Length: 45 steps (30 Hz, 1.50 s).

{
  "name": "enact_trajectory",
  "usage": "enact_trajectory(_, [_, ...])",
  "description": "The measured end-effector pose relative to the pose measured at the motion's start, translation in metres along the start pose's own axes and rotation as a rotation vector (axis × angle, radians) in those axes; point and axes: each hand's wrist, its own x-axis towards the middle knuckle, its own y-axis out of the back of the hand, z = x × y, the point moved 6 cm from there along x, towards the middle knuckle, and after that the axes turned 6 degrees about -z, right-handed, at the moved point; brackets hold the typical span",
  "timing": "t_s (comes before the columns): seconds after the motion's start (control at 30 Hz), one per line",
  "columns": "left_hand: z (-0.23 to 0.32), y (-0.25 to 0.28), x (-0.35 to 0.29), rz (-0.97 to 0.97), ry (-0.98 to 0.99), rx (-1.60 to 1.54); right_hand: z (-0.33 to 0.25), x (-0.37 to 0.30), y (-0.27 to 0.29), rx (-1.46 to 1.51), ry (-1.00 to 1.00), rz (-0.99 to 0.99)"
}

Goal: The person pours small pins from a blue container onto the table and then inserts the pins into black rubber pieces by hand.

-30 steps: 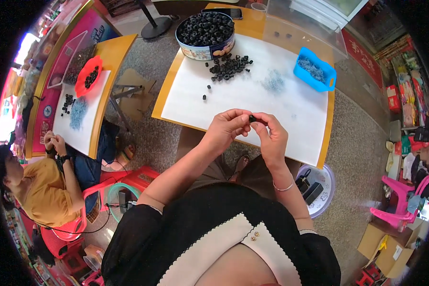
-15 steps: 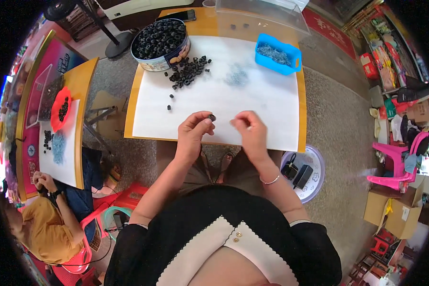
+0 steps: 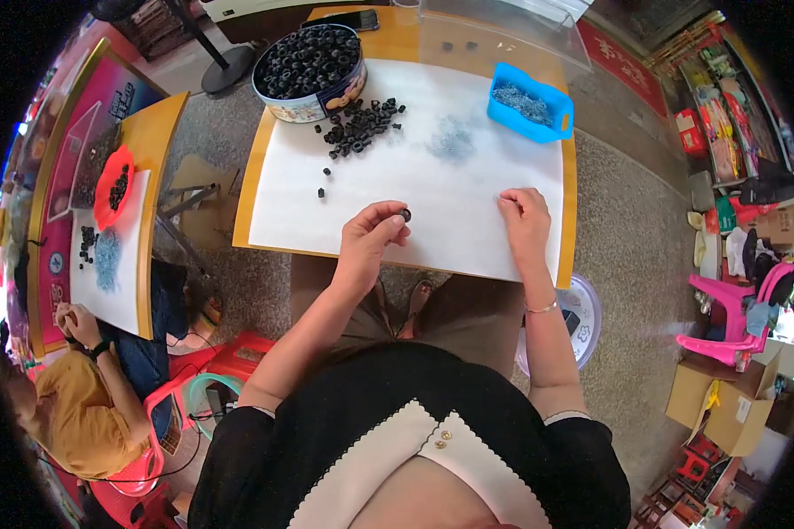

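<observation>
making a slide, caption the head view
Left hand pinches a small black piece over white paper, right hand apart, blue tray beyond.

held black piece (image 3: pixel 405 214): partly hidden | blue bits (image 3: pixel 451 139): too small | basin (image 3: pixel 590 319): partly hidden

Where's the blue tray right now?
In the head view, the blue tray is at the far right of the table, beyond the right hand and right of the scattered pale-blue bits.
</observation>
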Motion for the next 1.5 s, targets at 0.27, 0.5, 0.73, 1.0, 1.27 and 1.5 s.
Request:
enact_trajectory(0.27, [-0.002, -0.008, 0.017, -0.056, 0.034, -0.006, -0.003, 0.001, -0.012, 0.475, -0.312, -0.001])
enact_trajectory(0.5, [0.006, -0.003, 0.029, -0.066, 0.054, 0.003, -0.019, 0.015, -0.019, 0.123, -0.100, -0.010])
enact_trajectory(0.73, [0.014, 0.010, 0.033, -0.107, 0.095, 0.012, -0.019, 0.017, -0.018, 0.239, -0.320, -0.047])
enact_trajectory(1.0, [-0.005, -0.016, 0.052, -0.239, 0.190, 0.017, -0.034, 0.016, -0.020, 0.611, -0.520, -0.069])
enact_trajectory(1.27, [-0.013, -0.046, 0.067, -0.214, 0.177, 0.079, -0.048, 0.014, -0.031, 0.866, -0.482, -0.145])
enact_trajectory(1.5, [-0.027, -0.060, 0.072, -0.158, 0.122, 0.098, -0.036, 0.009, -0.035, 1.002, -0.505, -0.241])
